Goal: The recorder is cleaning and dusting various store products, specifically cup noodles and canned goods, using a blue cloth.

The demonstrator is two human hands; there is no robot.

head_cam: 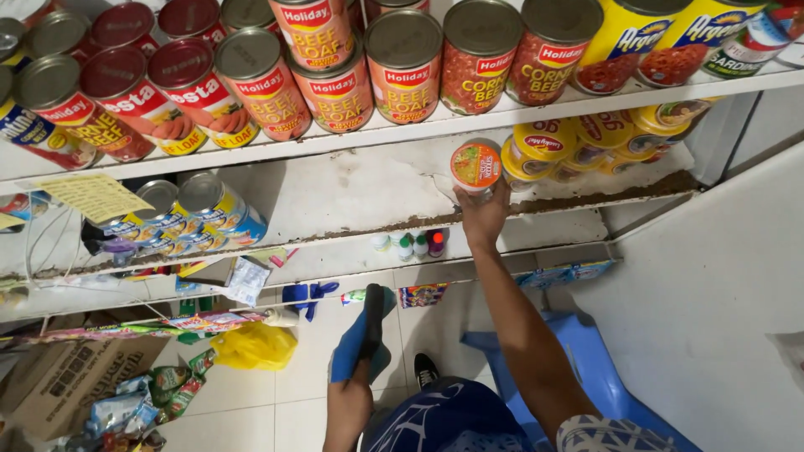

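On the middle shelf: my right hand [484,213] has its fingers wrapped round a small orange-lidded round can [476,166], set upright beside the yellow-lidded cans [544,142] to its right.
Left hand: my left hand [350,403], low and near, fingers closed round a dark-handled blue cloth duster [360,343].
Top shelf: white shelf [419,127] packed with red-labelled tins [404,63], labels outward.

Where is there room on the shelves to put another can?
The middle shelf is bare between the blue-labelled cans on the left and the small can that the right hand holds, which sits beside the stacked yellow tins. The top shelf is packed edge to edge with red-labelled cans. The left hand holds a blue cloth low down.
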